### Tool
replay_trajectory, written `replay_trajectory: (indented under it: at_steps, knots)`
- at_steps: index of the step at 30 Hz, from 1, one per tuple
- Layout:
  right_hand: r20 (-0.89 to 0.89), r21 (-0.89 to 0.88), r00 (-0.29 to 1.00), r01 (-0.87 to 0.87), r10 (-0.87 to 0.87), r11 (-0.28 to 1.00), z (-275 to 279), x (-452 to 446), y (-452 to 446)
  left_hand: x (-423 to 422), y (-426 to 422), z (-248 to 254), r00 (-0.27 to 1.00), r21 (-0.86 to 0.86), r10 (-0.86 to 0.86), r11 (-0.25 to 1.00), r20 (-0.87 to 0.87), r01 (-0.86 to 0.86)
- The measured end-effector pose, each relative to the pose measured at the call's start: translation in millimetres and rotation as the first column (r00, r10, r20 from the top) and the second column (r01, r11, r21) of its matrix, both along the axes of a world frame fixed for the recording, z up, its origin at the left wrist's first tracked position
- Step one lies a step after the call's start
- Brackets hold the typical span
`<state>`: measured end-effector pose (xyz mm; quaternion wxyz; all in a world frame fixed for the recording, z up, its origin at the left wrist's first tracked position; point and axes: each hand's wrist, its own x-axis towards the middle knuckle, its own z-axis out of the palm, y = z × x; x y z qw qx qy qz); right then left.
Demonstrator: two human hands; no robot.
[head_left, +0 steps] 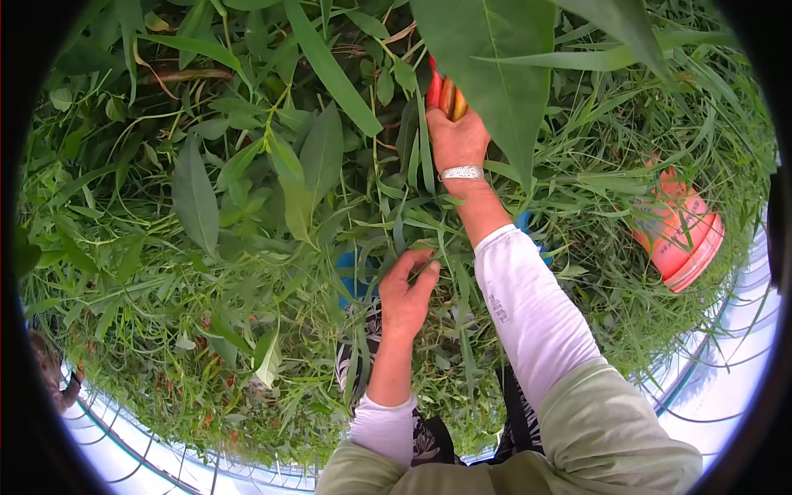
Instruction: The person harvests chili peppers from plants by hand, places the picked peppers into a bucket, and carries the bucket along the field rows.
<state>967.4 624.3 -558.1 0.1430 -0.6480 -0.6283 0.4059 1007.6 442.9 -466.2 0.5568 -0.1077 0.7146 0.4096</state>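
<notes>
Red and orange peppers (446,96) stick out from the fingers of my right hand (458,140), which is closed around them among the leaves at the upper middle. A large green leaf (503,74) hangs in front and hides part of the peppers and fingers. Lower and to the left, my left hand (406,293) is among narrow green leaves, its thumb and fingers curled near each other. Whatever lies between those fingertips is too small to make out.
A pink-red bucket (681,235) lies tilted in the grass at the right. Dense plants surround both hands. Blue shapes (356,274) show below the leaves. At the far left edge, part of another person (56,371) is visible.
</notes>
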Motion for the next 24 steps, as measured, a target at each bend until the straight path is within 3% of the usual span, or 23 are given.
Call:
replay_trajectory:
  at_steps: [2,4,6,8,10,13,17,20,23,24]
  knots:
    - [0.017,0.080,0.997,-0.077,0.076,0.994,-8,4,-3,-1,1,0,1.000,0.005,-0.024,1.000,-0.010,0.024]
    - [0.151,0.087,0.959,-0.256,0.241,0.963,-21,12,-6,-1,1,-1,1.000,0.008,0.007,1.000,0.020,-0.007]
    - [0.141,0.049,0.971,-0.201,0.192,0.978,-14,7,-3,1,1,-2,1.000,0.013,0.009,1.000,0.008,-0.009]
    - [0.201,0.130,0.885,-0.449,0.420,0.884,-38,17,-1,1,3,-3,1.000,0.017,0.011,1.000,-0.004,-0.011]
    - [0.117,0.175,0.897,-0.441,0.426,0.880,-51,13,6,1,5,-3,0.999,0.017,0.041,0.999,-0.011,-0.041]
    - [0.232,-0.036,0.878,-0.422,0.419,0.906,-62,-1,12,2,5,-6,0.999,-0.009,0.040,0.999,0.026,-0.040]
    - [0.266,0.011,0.859,-0.457,0.438,0.889,-39,4,19,0,3,-7,0.992,0.013,0.095,0.995,0.079,-0.097]
    - [0.063,0.167,0.961,-0.276,0.269,0.946,-17,22,18,-9,5,-1,0.993,0.027,0.059,0.998,0.098,-0.062]
    - [0.010,0.143,0.986,-0.163,0.164,0.976,-7,32,11,-16,7,2,0.995,0.045,-0.012,0.999,0.103,0.007]
    - [0.008,0.055,0.994,-0.111,0.111,0.992,-2,33,10,-16,7,2,0.995,0.043,-0.026,0.999,0.101,0.022]
